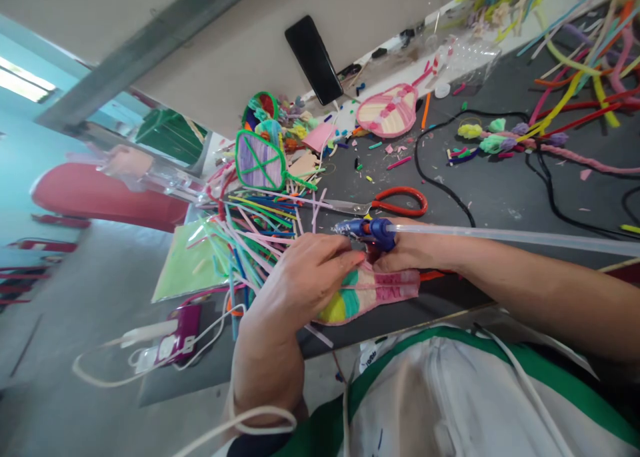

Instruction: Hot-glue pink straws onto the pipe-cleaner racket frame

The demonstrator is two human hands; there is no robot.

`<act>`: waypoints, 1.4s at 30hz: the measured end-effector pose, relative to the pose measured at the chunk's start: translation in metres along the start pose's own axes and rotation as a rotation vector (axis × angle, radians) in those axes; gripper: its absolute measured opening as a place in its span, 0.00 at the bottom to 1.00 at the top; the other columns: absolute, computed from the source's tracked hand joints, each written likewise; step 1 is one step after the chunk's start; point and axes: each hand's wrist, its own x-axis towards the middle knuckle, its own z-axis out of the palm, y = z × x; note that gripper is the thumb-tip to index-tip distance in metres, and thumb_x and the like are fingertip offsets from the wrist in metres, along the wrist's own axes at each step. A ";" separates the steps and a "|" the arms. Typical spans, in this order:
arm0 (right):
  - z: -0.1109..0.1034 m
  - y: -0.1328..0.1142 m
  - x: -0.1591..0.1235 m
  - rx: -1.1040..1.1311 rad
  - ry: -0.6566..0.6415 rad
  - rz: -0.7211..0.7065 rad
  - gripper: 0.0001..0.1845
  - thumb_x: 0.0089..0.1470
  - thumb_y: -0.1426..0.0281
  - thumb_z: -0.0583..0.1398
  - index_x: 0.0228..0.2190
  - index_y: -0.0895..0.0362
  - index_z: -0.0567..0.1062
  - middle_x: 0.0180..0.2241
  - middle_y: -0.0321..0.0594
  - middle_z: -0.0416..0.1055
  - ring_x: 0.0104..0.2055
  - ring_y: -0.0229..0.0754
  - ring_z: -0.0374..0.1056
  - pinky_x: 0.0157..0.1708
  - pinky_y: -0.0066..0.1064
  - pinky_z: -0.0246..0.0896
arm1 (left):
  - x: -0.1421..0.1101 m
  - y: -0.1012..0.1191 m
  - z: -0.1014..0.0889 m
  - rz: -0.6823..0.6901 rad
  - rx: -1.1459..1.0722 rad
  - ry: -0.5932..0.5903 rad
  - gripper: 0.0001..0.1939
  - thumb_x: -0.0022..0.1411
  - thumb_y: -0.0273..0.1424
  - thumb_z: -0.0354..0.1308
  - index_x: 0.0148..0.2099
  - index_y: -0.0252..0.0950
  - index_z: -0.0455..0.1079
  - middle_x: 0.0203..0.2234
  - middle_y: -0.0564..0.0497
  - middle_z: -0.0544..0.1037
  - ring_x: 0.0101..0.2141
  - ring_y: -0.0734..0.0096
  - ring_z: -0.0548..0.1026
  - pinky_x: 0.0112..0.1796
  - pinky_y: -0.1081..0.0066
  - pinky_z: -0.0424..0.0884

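My right hand (pixel 407 247) is wrapped round a blue hot glue gun (pixel 383 233), with a long clear glue stick (pixel 500 237) reaching out of its back to the right. Below it lies a flat, fan-shaped craft piece (pixel 367 296) with yellow, teal and pink stripes and a pink edging. My left hand (pixel 317 270) is closed over its left part, the fingertips at its upper edge close to the glue gun. The nozzle end is hard to make out. Just beyond my hands rest scissors (pixel 400 200) with red handles.
Pipe cleaners (pixel 255 230) are heaped at the left, beside a green-edged craft piece (pixel 260 160). Farther back are a pink fan-shaped piece (pixel 387 110) and a black phone (pixel 314 60). A black cord (pixel 440 184) crosses the table; a purple power adapter (pixel 180 334) sits at the left edge.
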 end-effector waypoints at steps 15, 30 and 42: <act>0.002 -0.005 0.000 0.035 0.009 0.010 0.06 0.41 0.72 0.63 0.25 0.57 0.70 0.24 0.33 0.66 0.27 0.37 0.60 0.24 0.27 0.52 | -0.007 -0.003 0.008 -0.015 0.043 0.051 0.09 0.66 0.27 0.54 0.45 0.37 0.75 0.39 0.46 0.78 0.37 0.68 0.74 0.37 0.67 0.69; 0.004 0.004 0.001 0.219 -0.059 0.064 0.05 0.44 0.70 0.61 0.27 0.57 0.70 0.25 0.34 0.67 0.29 0.39 0.63 0.27 0.29 0.55 | -0.009 -0.004 0.009 -0.011 0.021 0.040 0.07 0.66 0.27 0.56 0.42 0.38 0.75 0.38 0.47 0.77 0.38 0.67 0.74 0.38 0.66 0.69; 0.004 0.000 0.002 0.191 -0.078 0.045 0.04 0.45 0.71 0.60 0.26 0.58 0.69 0.24 0.33 0.63 0.27 0.37 0.59 0.26 0.29 0.53 | -0.008 -0.005 0.010 -0.002 0.001 0.034 0.07 0.65 0.26 0.56 0.41 0.36 0.75 0.39 0.46 0.77 0.38 0.66 0.74 0.38 0.65 0.67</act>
